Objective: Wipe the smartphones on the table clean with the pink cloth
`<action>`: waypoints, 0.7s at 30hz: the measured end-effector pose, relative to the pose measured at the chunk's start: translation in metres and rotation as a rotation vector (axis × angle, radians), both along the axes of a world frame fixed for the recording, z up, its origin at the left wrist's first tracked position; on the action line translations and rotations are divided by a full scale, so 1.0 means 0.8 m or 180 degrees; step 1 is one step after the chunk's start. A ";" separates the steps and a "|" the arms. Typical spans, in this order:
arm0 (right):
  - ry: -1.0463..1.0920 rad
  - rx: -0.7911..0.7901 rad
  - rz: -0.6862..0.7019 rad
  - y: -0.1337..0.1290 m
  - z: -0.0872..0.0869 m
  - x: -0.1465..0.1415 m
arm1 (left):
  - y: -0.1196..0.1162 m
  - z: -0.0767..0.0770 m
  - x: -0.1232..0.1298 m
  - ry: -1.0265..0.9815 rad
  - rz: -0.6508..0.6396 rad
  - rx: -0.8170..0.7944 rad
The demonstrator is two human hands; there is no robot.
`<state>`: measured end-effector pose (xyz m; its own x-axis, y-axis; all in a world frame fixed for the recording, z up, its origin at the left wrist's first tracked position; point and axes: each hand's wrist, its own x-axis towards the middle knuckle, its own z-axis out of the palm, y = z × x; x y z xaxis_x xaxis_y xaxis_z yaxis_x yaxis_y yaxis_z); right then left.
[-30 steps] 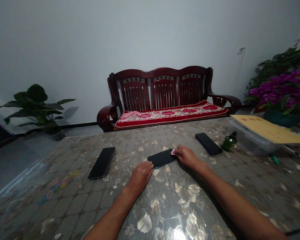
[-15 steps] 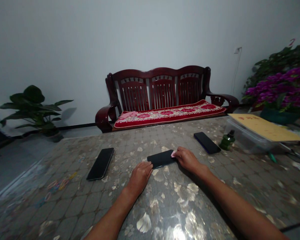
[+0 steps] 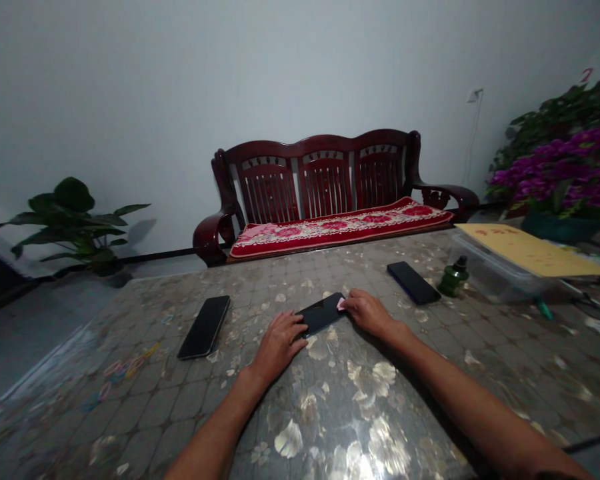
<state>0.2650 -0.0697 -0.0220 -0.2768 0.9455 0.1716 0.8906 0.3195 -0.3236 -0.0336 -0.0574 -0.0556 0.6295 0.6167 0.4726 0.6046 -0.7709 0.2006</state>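
Observation:
A black phone lies screen up on the patterned table, turned a little so its right end points away. My left hand rests at the phone's left end, fingers apart, with fingertips on its edge. At the right end my right hand pinches a small pink piece against the screen. Another black phone lies to the left of my left hand. Beyond my right hand lies a third dark phone, beside a green bottle with a black cap.
Several coloured bands lie at the table's left. A clear plastic box with a yellow sheet on top stands at the right, near purple flowers. Behind the table is a wooden bench.
The middle phone has tilted, its right end now farther away. My left hand's fingers have spread more. My right hand and the pink piece have shifted slightly left and away.

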 end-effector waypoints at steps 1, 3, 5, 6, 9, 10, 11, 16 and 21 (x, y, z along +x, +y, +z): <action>-0.0002 0.0004 -0.0004 0.006 0.000 -0.001 | 0.003 0.003 -0.001 0.0008 -0.0014 -0.0126; -0.0008 -0.0001 -0.0031 0.019 0.000 -0.004 | 0.008 0.010 -0.002 0.0038 -0.0054 -0.0368; -0.0044 -0.0024 -0.0081 0.035 0.002 -0.009 | 0.010 0.014 0.000 0.0079 -0.0083 -0.0492; -0.0066 -0.0037 -0.0103 0.043 0.003 -0.011 | 0.010 0.016 0.003 0.0096 -0.0084 -0.0497; -0.0064 -0.0085 -0.0062 0.069 0.004 -0.014 | 0.005 0.016 0.013 0.0097 -0.0083 -0.0438; -0.0039 -0.0098 -0.0028 0.076 0.003 -0.014 | 0.003 0.014 0.017 0.0071 -0.0096 -0.0412; 0.0002 -0.0110 -0.0004 0.084 0.002 -0.012 | 0.000 0.012 0.020 0.0040 -0.0114 -0.0374; 0.0214 -0.0139 -0.0004 0.107 -0.007 -0.003 | -0.017 -0.002 0.040 -0.0145 -0.0139 -0.0172; 0.0282 -0.0158 0.0063 0.113 -0.011 -0.016 | -0.037 -0.003 0.055 -0.0231 -0.0286 -0.0034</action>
